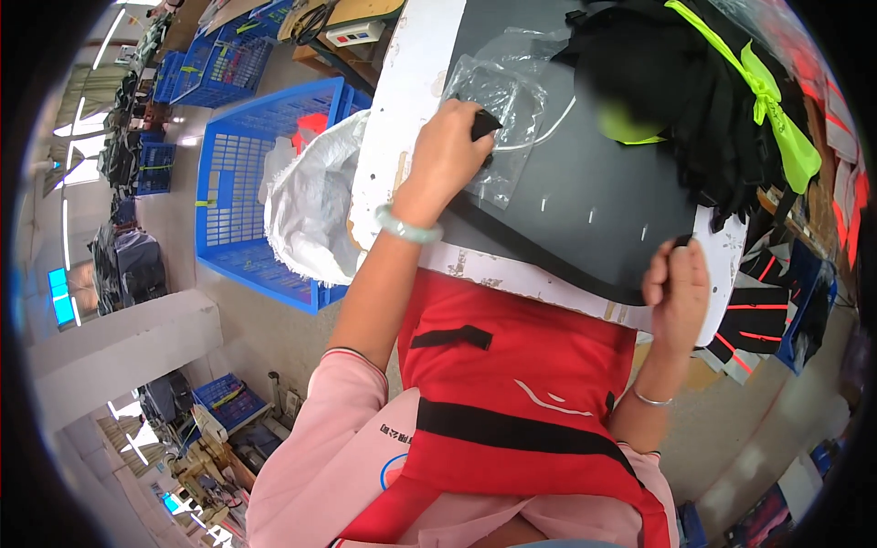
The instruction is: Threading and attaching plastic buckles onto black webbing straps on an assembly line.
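Note:
A black webbing strap point(548, 258) runs slack along the near edge of the dark tabletop, between my two hands. My left hand point(449, 151) is closed around its left end, with a small black piece point(485, 124) sticking out past the fingers; I cannot tell its exact kind. Just beyond that hand lies a clear plastic bag point(512, 173), with a thin white cord point(554, 133) by it. Over the table's right near corner, my right hand point(678, 288) is closed on the strap's other end, and a black tip shows above its fingers.
Black fabric pieces point(713, 151) with a neon-yellow band point(772, 110) pile up at the far right. Left of the white-edged table point(388, 119) stands a blue crate point(239, 237) with a white woven sack point(315, 210). Short white marks point(590, 216) dot the tabletop.

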{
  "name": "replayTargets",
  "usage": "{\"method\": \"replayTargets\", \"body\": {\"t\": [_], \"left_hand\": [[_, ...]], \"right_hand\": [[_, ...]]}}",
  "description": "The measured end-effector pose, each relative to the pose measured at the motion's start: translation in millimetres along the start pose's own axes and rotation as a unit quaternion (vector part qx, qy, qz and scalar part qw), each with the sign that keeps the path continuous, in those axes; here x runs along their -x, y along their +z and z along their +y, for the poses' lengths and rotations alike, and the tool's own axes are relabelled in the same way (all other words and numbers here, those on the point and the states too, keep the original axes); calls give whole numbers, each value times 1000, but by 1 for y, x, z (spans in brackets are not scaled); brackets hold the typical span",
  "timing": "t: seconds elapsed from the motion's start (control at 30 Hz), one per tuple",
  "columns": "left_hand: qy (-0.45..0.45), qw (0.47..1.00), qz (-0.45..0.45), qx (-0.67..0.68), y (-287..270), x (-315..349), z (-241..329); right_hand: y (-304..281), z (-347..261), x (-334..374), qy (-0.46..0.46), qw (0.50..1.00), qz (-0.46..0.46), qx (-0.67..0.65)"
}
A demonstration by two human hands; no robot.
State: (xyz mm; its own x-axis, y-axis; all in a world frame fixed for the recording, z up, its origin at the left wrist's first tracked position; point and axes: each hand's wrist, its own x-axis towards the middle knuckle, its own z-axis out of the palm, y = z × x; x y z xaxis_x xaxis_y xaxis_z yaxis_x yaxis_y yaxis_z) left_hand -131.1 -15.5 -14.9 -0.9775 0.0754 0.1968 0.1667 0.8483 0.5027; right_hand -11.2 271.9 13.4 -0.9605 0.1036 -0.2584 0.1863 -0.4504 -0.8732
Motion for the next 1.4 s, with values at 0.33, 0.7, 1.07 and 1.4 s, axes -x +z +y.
{"method": "replayTargets", "body": {"t": [0.33,0.7,1.07,1.4], "left_hand": [[22,984,-111,-134,8,-23,5],[-181,816,-242,492,-33,11,66],[-182,811,-256,494,-19,45,74],[-189,781,-241,545,4,73,84]], "right_hand": [[23,16,-5,49,987,-115,104],[65,20,-36,-80,949,-84,294],[60,21,-21,-234,808,-144,522],[50,33,-12,-204,845,-109,483]]}}
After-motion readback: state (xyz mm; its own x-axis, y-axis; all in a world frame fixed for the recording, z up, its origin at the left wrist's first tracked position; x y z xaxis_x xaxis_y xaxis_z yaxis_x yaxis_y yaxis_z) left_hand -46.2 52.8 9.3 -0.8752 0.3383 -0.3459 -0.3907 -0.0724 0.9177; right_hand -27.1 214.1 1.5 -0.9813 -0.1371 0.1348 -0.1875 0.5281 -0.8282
